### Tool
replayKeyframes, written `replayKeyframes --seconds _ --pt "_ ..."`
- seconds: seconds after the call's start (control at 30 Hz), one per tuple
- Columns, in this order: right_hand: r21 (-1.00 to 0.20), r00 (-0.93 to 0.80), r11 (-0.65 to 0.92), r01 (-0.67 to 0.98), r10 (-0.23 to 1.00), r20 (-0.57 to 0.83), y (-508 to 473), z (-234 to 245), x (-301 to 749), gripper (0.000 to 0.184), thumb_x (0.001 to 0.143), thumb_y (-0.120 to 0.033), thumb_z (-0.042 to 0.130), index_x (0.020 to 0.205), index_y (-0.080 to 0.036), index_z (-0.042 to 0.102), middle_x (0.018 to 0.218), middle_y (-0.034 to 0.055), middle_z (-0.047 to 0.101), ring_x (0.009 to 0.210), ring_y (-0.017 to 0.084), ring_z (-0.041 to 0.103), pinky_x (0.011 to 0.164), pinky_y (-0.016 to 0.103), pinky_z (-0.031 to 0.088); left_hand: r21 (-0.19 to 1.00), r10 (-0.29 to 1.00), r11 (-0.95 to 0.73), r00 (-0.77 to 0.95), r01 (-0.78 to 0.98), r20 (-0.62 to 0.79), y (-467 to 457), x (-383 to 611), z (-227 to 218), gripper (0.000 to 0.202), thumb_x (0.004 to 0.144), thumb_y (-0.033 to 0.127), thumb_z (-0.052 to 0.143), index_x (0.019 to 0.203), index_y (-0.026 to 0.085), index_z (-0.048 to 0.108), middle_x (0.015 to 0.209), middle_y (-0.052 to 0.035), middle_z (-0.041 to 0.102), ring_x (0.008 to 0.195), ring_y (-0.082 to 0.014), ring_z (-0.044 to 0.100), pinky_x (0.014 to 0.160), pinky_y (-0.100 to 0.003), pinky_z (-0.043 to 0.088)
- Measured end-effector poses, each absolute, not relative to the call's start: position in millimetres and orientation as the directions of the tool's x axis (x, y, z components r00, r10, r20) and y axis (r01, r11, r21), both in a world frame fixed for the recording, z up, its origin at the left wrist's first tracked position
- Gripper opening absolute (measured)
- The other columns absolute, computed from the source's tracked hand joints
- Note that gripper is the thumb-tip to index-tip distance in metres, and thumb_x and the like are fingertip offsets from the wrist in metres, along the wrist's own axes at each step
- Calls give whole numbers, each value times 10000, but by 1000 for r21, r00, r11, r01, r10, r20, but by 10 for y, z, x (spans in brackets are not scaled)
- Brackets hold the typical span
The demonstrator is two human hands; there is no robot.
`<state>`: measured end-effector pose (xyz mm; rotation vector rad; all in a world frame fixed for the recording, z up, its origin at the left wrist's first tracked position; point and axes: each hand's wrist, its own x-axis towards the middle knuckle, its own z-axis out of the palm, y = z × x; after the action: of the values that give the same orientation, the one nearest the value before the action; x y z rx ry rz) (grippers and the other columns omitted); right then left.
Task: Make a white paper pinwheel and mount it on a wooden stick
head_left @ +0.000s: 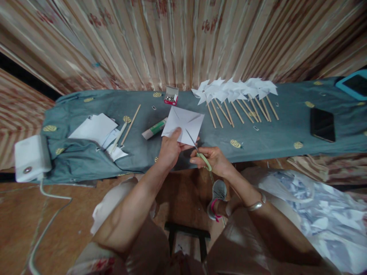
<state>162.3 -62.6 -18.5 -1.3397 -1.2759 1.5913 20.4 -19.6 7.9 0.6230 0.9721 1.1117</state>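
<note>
My left hand (171, 147) grips a square sheet of white paper (182, 118) at its near edge, thumb on top and fingers beneath. Slits run inward from corners of the sheet. In my right hand (213, 158) is a pair of scissors (205, 162) with light green handles; its blade lies over the sheet's near right corner. Whether the blades are parted is hard to make out. Just left of the paper lies a green and white tube (155, 128), partly behind the sheet. Beyond the sheet stands a small open red box (171, 97) with shiny metal pieces in it.
Several white paper pinwheels (233, 89) on wooden sticks lie in a row at the back right. Loose paper sheets (96, 128) and a wooden stick (131, 124) are on the left. A black phone (322, 124) and a white device (32, 158) with a cable flank the cloth-covered table (275, 141).
</note>
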Motion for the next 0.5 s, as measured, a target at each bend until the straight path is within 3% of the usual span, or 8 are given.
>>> replayKeyframes --seconds 0.27,0.5 --pt "-939 -313 -325 114 885 -345 -673 -234 1681 436 643 -548 773 798 -157 659 589 -26 587 535 87 526 490 209 369 830 936 349 123 -435 -330 -158 191 48 379 888 237 479 1253 156 548 949 -87 737 779 -208 726 724 -333 591" --pt "-861 -382 -439 259 772 -508 -733 -122 1922 444 565 -475 830 799 -152 635 561 -57 567 488 63 458 451 197 296 822 934 332 41 -463 -354 -42 91 25 352 859 234 531 1199 150 552 948 -75 724 786 -185 710 751 -334 587"
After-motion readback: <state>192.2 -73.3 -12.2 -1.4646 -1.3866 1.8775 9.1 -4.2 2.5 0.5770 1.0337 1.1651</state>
